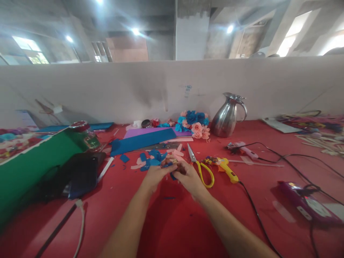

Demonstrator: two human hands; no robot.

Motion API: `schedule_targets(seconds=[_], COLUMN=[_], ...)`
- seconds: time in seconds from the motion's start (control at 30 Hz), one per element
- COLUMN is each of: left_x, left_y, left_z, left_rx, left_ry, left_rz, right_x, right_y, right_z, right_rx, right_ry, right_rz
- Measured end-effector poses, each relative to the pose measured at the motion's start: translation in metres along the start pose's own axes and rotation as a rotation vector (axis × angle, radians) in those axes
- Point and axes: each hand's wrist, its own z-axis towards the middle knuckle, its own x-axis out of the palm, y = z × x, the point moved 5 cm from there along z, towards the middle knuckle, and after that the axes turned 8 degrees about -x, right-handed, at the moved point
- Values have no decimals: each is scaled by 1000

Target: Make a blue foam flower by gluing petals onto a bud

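Over the red table my left hand [159, 175] and my right hand [190, 178] meet, fingertips pinched together around a small blue crepe-paper piece [172, 176]. Fingers cover most of it, so its exact shape is hidden. Cut blue paper petals [145, 161] lie in a loose pile just beyond my left hand, with pink paper pieces [177, 154] behind the fingers. To the right of my right hand lie scissors [205, 175] with yellow handles, blades pointing away. Beside them rests a yellow hot glue gun [227, 170].
Blue paper [145, 141] overlaps a purple sheet behind the petals. Farther back stand a blue and pink paper-flower bunch [195, 123] and a steel jug [227, 116]. A green box [51, 154] and dark phone [83, 179] are left; a pink glue gun [244, 148], cords and purple power strip [309, 204] right.
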Motion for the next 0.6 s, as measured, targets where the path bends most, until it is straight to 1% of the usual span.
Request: schedule_targets(seconds=[0.03, 0.07, 0.13, 0.23, 0.33, 0.4, 0.47, 0.53, 0.57, 0.6], left_x=[1, -2, -15, -33, -39, -43, -56, -74, -81, -86], left_y=[2, 3, 4, 2, -3, -5, -6, -5, -4, -4], left_z=[1, 2, 7, 11, 12, 13, 15, 15, 16, 16], left_rx=[-10, -18, -17, -27, -32, -5, 41, 76, 83, 99], left_ry=[16, 2, -116, -228, -248, -278, -403, -583, -639, -667], left_rz=[25, 47, 57, 28, 35, 39, -1, -84, -112, -97], right_x=[1, 1, 0, -5, -8, -11, -13, -14, -15, -15], right_y=[0, 0, 0, -5, -11, -13, -14, -14, -13, -13], right_z=[0, 0, 0, 2, 5, 6, 8, 8, 8, 8], right_rx=[-6, -9, -7, 25, 51, 53, 39, 10, -4, -11], right_ry=[15, 23, 16, -20, -24, -28, -40, -56, -61, -61], right_rz=[-5, -4, 7, 12, 22, 43, 61, 65, 61, 58])
